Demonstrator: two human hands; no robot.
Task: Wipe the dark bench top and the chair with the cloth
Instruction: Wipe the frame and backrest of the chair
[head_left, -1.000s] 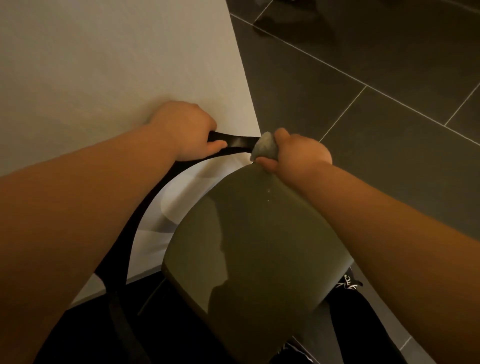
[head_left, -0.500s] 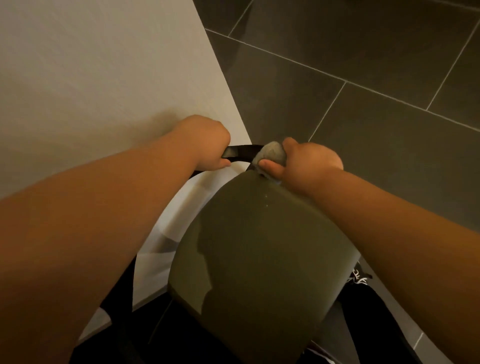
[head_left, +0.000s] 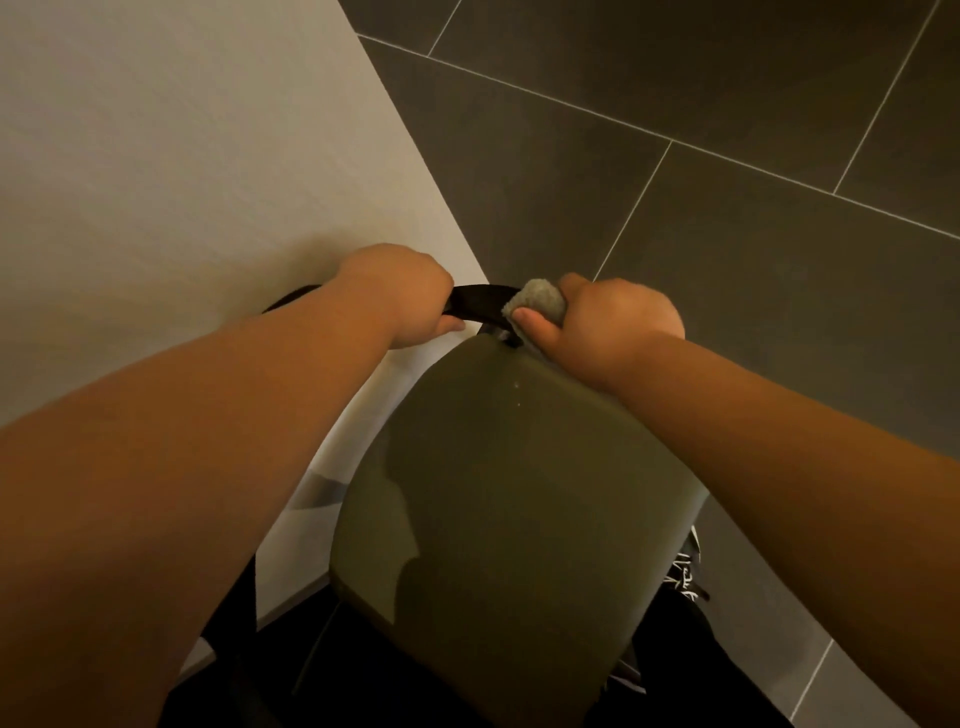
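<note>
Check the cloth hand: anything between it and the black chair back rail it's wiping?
Nothing visible. The right hand holds the bunched grey cloth right against the black curved chair back rail, above the olive green seat. The left hand has its grip on the same rail further left, apart from the cloth.

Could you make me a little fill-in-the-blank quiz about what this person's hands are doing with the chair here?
1. The grey cloth is bunched in the person's ____ hand.
2. The left hand grips the chair's black ____.
3. The olive seat stands on a floor of dark ____.
4. Behind the left hand is a pale ____.

Missing words: right; backrest; tiles; wall
</note>
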